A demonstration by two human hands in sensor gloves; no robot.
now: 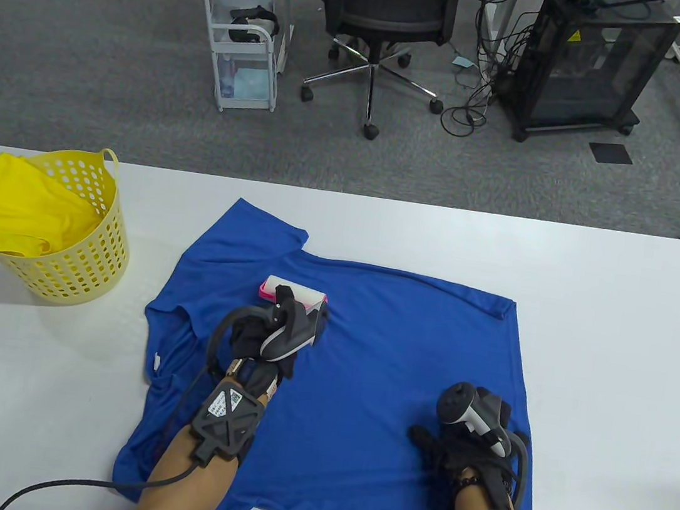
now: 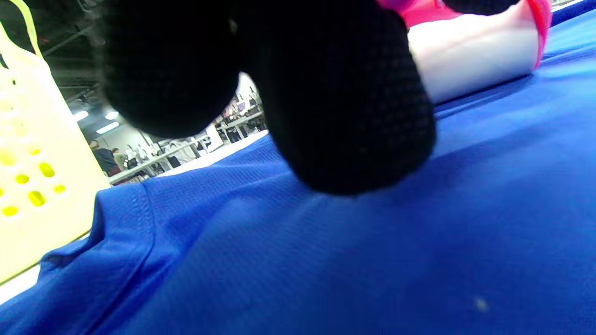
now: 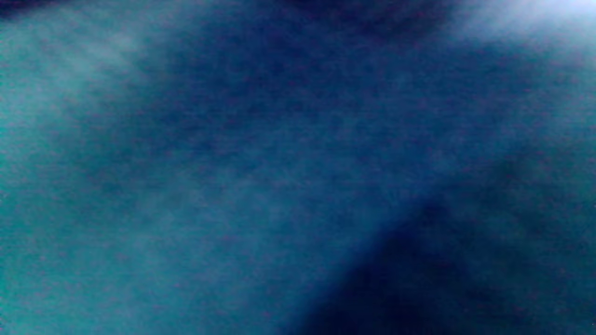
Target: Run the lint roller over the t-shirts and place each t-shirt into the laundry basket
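A blue t-shirt (image 1: 375, 367) lies spread flat on the white table (image 1: 618, 345). My left hand (image 1: 278, 335) grips the pink handle of a lint roller (image 1: 293, 294), whose white roll rests on the shirt's upper middle. In the left wrist view the roller (image 2: 470, 51) touches the blue t-shirt (image 2: 372, 251) behind my gloved fingers (image 2: 344, 97). My right hand (image 1: 453, 442) presses flat on the shirt's lower right part. A yellow laundry basket (image 1: 77, 256) at the table's left holds a yellow t-shirt (image 1: 11, 209). The right wrist view shows only blurred blue t-shirt (image 3: 279, 186).
Beyond the table's far edge stand an office chair (image 1: 380, 14), a white cart (image 1: 244, 39) and a black cabinet (image 1: 588, 62) on grey carpet. Cables run from both wrists off the near edge. The basket wall (image 2: 32, 163) stands close to the shirt's sleeve.
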